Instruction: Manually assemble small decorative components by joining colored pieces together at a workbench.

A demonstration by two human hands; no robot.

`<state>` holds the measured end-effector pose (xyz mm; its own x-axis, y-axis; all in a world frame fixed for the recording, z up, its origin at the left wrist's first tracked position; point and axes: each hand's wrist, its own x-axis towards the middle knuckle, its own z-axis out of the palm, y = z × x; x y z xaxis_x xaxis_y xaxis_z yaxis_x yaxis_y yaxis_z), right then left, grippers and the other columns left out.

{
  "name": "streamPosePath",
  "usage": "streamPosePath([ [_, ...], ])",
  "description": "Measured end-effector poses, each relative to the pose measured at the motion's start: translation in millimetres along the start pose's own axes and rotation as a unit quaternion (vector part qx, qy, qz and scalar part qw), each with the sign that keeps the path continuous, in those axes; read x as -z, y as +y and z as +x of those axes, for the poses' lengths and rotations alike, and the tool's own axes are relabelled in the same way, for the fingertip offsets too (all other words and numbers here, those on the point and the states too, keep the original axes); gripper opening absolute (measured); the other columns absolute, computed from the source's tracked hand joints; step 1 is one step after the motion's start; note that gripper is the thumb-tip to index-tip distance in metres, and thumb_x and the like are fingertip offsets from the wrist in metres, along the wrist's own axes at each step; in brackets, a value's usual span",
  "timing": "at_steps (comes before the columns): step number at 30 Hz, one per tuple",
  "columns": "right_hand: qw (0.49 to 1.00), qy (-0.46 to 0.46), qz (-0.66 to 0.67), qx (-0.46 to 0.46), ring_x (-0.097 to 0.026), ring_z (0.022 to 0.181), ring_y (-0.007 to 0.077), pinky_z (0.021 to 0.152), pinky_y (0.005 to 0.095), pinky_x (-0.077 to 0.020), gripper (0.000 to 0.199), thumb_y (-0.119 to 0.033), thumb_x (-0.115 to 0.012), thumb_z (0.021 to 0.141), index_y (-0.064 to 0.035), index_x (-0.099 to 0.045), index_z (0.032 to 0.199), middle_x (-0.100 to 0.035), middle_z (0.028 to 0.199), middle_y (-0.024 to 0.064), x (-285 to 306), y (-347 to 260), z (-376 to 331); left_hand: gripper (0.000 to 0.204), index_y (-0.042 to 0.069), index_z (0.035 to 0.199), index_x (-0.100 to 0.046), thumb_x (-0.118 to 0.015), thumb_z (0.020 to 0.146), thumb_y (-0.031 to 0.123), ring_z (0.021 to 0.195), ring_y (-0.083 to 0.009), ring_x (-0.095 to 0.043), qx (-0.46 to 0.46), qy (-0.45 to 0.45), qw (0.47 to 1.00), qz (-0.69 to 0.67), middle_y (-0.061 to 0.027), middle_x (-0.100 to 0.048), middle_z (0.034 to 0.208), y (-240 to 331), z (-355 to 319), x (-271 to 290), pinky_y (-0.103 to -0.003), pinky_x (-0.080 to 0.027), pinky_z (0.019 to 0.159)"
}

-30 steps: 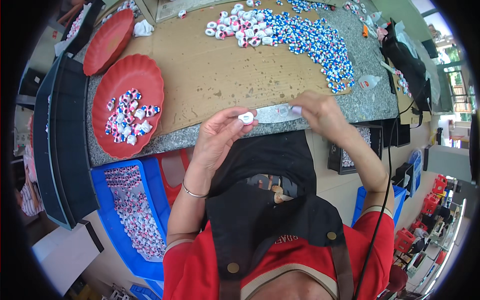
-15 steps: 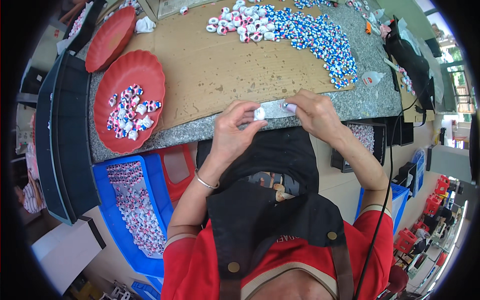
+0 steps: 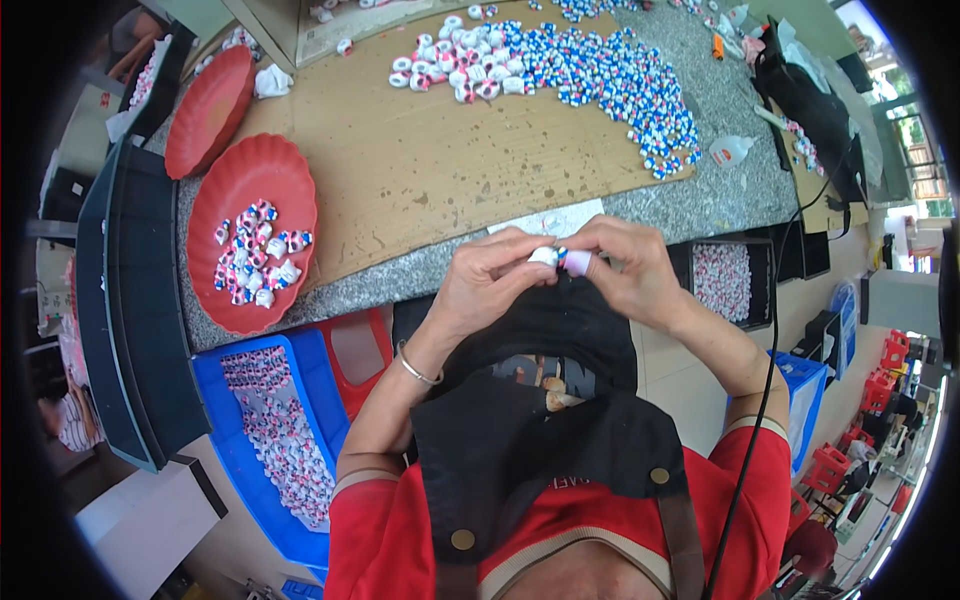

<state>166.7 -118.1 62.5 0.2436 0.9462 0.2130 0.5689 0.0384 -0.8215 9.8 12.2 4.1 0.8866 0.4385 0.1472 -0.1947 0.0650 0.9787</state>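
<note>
My left hand (image 3: 487, 274) pinches a small white rounded figurine piece (image 3: 542, 256) between thumb and fingertips. Opposite it, my right hand (image 3: 632, 268) grips a tiny blue-and-white piece (image 3: 562, 257), held against the white one. A pale lilac cover (image 3: 578, 262) wraps a digit of the right hand. Both hands meet just in front of the counter's near edge, above my dark apron. Behind them lies a white paper strip (image 3: 552, 220). The fingers partly hide both pieces, so whether they are joined cannot be seen.
White-and-pink pieces (image 3: 465, 55) and many blue-and-white pieces (image 3: 610, 80) lie on cardboard (image 3: 420, 170). At left are a red scalloped dish (image 3: 300, 190) of figurines and another red dish (image 3: 205, 115). Below stand a blue crate (image 3: 318, 375) and a black tray (image 3: 684, 275). A bottle (image 3: 731, 150) lies right.
My right hand has moved left from the paper strip with the blue-and-white piece. The hands have come together, bringing it against the white piece. The whole view has shifted slightly.
</note>
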Motion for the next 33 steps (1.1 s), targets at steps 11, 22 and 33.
streamPosePath([
  [11,0.971,-0.118,0.2,-0.058,-0.063,0.07,0.0248,0.063,0.0319,-0.049,0.013,-0.008,-0.064,0.087,0.0006,-0.067,0.096,-0.065,0.08,0.0104,-30,14,49,0.014,-0.003,0.102,-0.066,-0.062,0.092,0.005,0.079,-0.0089,-0.061,0.129,0.075,0.989,0.0,-0.0037,-0.063,0.087,33,-11,32,-0.022,-0.049,0.068],
  [22,0.914,0.015,-0.399,0.075,-0.064,0.081,0.0338,0.073,0.0452,-0.0503,0.015,-0.006,-0.063,0.076,-0.0043,-0.068,0.09,-0.065,0.083,0.0158,27,109,143,0.034,0.002,0.112,-0.061,-0.067,0.078,0.002,0.109,-0.0383,-0.054,-0.08,0.33,0.711,0.616,-0.0208,-0.054,0.118,77,-23,151,-0.045,-0.046,0.092],
  [33,0.957,-0.024,-0.287,0.034,-0.06,0.073,0.037,0.066,0.0461,-0.0479,0.008,-0.005,-0.062,0.08,0.0,-0.066,0.084,-0.059,0.076,0.0163,29,69,64,0.022,0.0,0.102,-0.06,-0.062,0.08,0.004,0.09,-0.0422,-0.062,-0.024,0.279,0.789,0.547,-0.0207,-0.057,0.107,-8,138,120,-0.051,-0.05,0.077],
])
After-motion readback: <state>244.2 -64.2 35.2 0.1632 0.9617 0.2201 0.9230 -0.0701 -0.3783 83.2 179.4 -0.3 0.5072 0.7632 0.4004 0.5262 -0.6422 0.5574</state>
